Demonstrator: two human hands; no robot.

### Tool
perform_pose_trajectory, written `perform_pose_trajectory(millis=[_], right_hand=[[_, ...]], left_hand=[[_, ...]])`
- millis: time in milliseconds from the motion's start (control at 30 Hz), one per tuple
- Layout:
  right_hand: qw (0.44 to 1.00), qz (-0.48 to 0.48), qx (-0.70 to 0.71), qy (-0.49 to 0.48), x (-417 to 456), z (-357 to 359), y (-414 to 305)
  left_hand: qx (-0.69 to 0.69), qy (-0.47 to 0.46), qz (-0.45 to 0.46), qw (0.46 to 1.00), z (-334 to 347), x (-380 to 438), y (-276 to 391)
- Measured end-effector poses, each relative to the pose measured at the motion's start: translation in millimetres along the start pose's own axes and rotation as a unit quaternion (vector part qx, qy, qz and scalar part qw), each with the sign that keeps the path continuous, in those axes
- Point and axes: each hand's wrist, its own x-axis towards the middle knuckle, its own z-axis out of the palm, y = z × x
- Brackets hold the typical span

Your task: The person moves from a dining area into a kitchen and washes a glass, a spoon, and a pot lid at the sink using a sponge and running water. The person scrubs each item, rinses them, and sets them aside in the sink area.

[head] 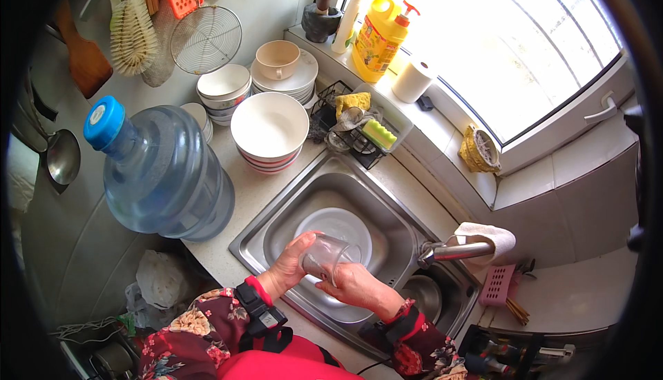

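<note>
A clear glass [331, 256] is tilted on its side above the sink, held between both hands. My left hand [290, 263] grips it around the closed end. At the open end, my right hand [360, 287] holds it near the rim; some of its fingers are hidden, so I cannot tell whether they reach inside. Below the hands, a white bowl [336, 222] lies in the stainless steel sink [274, 209]. A second pale bowl or basin [357, 315] shows partly under my right hand.
A large blue water jug [166, 173] stands left on the counter. Behind the sink are stacked white bowls [269, 126] and a wire rack [362, 147] with sponges. The faucet [456, 251], draped with a cloth [487, 237], reaches over the smaller basin, where a metal bowl [424, 297] sits.
</note>
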Motion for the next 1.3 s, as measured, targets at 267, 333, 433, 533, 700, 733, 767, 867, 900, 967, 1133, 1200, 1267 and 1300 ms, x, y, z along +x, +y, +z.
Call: perform_pose_trajectory(millis=[267, 333, 433, 533, 700, 733, 767, 867, 900, 967, 1133, 1200, 1267, 1300], right_hand=[[0.740, 0.085, 0.642, 0.185, -4.4, 2.3, -9.4], [0.635, 0.092, 0.729, 0.238, -1.1, 8.2, -5.5], [0.714, 0.126, 0.622, 0.294, 1.8, 26.2, -6.8], [0.898, 0.062, 0.330, 0.283, -2.9, 35.0, -10.0], [0.977, -0.131, -0.025, 0.166, -13.0, 29.7, 5.1], [0.977, -0.133, -0.028, 0.164, -13.6, 30.5, 6.5], [0.977, -0.134, -0.031, 0.162, -14.3, 30.4, 6.8], [0.985, -0.008, 0.027, 0.170, -19.8, 21.3, -1.9], [0.978, 0.002, 0.102, 0.180, -19.1, 16.8, -6.0], [0.948, 0.023, 0.250, 0.195, -14.5, 7.3, -11.9], [0.940, 0.014, 0.305, 0.151, -6.6, 16.3, 3.4], [0.969, 0.027, 0.219, 0.112, -7.7, 15.6, 6.3], [0.989, 0.030, 0.127, 0.066, -6.6, 5.4, -6.7], [0.995, 0.028, 0.082, 0.041, -4.7, 3.1, -11.4]], left_hand=[[0.077, 0.006, 0.112, 0.991, 0.0, 0.8, -8.0], [0.121, 0.009, 0.132, 0.984, -0.7, 1.8, -8.3], [0.129, 0.019, 0.131, 0.983, -0.9, 1.9, -9.5], [0.071, 0.040, 0.075, 0.994, 0.7, -0.1, -8.6], [0.026, 0.031, -0.132, 0.990, -3.0, 1.6, 2.6], [0.075, 0.002, -0.148, 0.986, -6.0, 1.8, 3.2], [0.069, -0.018, -0.136, 0.988, -6.4, -1.1, 4.6], [0.091, -0.069, -0.075, 0.991, 4.8, -11.1, 10.6], [0.122, -0.072, -0.034, 0.989, 7.1, -18.3, 7.3], [0.163, -0.072, 0.036, 0.983, 3.9, -24.1, 0.6], [0.079, -0.029, 0.073, 0.994, 13.7, -14.0, -8.0], [0.034, -0.012, 0.045, 0.998, 14.5, -11.5, -10.2], [0.007, -0.010, -0.002, 1.000, 7.3, -9.6, -9.5], [-0.006, -0.005, -0.024, 1.000, 3.0, -10.2, -8.4]])
